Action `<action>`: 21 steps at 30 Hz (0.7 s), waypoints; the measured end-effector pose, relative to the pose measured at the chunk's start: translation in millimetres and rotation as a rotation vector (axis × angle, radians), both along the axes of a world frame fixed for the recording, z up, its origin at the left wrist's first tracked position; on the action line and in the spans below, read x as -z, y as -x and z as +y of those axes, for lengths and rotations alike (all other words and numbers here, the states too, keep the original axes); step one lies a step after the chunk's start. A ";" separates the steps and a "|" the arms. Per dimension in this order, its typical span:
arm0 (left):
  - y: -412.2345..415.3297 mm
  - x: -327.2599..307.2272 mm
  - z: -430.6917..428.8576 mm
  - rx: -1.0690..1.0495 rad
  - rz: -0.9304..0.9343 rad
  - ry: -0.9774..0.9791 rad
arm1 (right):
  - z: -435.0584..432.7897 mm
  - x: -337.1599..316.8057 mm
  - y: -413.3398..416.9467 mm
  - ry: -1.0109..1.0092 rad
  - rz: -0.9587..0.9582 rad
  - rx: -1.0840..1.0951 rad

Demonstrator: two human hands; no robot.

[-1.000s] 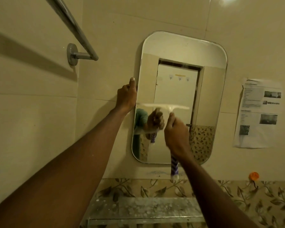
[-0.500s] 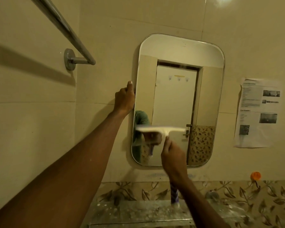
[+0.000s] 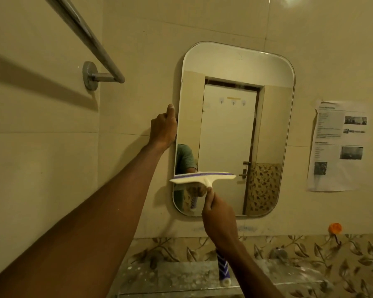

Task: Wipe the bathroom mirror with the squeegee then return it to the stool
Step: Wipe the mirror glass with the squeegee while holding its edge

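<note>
On the tiled wall straight ahead: mirror (image 3: pixel 235 130), upright, rounded corners, reflecting a pale door with three small hooks and a short yellow strip above them. Across the lower part of the glass: squeegee (image 3: pixel 202 179), cream head held roughly level, left tip just past the mirror's left edge, purple rubber strip along the top against the glass. Wrapped around the squeegee's handle just under the head: right hand (image 3: pixel 219 220), fingers curled tight, thumb up along the neck; purple-and-white striped end of the handle poking out below the wrist over the shelf. Pressed to the mirror's left edge about halfway up: left hand (image 3: pixel 164 129), thumb pointing up, fingers tucked behind the rim or flat on the tile — cannot tell which, nor whether actually gripping the rim. Reflected in the lower left of the glass: a green sleeve and the hand holding the tool. Upper left: metal towel rail (image 3: pixel 84 37) on a round bracket. Right of the mirror, well apart: printed paper notice (image 3: pixel 338 147) with small photos, text too small and blurred to read. Below: leaf-pattern tile band (image 3: pixel 310 250), an orange hook (image 3: pixel 334 228), a spattered glass shelf (image 3: pixel 170 276). No legible brand anywhere.
</note>
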State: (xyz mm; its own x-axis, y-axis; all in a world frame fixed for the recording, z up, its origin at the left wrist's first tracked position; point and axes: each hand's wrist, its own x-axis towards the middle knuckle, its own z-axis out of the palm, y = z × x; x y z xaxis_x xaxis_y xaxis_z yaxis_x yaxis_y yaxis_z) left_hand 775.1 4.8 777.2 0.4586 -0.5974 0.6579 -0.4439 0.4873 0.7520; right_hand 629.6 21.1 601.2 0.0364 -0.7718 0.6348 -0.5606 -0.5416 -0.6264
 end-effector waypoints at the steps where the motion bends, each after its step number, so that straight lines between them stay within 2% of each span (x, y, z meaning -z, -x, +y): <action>1: -0.3 -0.7 0.0 0.001 -0.007 -0.003 | -0.1 -13.5 1.9 0.020 -0.040 -0.027; 4: -2.1 -1.3 1.5 0.031 0.013 -0.021 | -9.6 -84.8 11.3 0.158 -0.172 -0.072; 9: -2.0 -2.0 1.8 0.050 -0.013 -0.041 | -34.3 -220.9 12.9 0.301 -0.192 -0.078; 12: -3.7 -2.5 0.5 0.097 0.032 -0.055 | -40.1 -257.4 7.9 0.350 -0.225 -0.059; 15: -8.7 -4.0 -1.2 0.144 0.088 -0.078 | -36.6 -235.3 3.0 0.294 -0.156 -0.046; 21: -12.0 -5.0 -2.6 0.231 0.145 -0.074 | -16.4 -86.0 6.3 0.134 -0.110 -0.082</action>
State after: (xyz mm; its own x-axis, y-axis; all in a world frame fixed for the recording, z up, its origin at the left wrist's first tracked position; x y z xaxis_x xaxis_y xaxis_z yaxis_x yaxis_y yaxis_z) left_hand 787.1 2.2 782.2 0.3912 -0.7411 0.5456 -0.2126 0.5041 0.8371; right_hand 623.4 4.8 687.2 0.0200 -0.6774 0.7353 -0.4431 -0.6653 -0.6008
